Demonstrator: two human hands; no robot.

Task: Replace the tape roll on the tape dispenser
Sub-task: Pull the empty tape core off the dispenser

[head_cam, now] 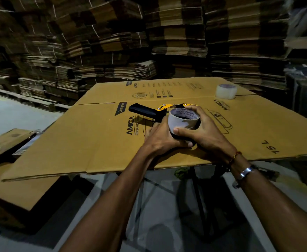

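A single wide-angle view from the person's head, looking forward and steeply down along both bare forearms, which enter from the bottom edge and meet at mid-frame; the left hand point(160, 137) and right hand point(206, 132) sit close to the lens, above the near edge of a flattened brown printed cardboard sheet point(98, 140) that fills the middle ground; beyond it the view faces a wall of stacked flat corrugated cartons point(178, 33) across the whole top, bowed by the lens; grey floor shows at lower frame and far left; with only one camera, no second view overlaps
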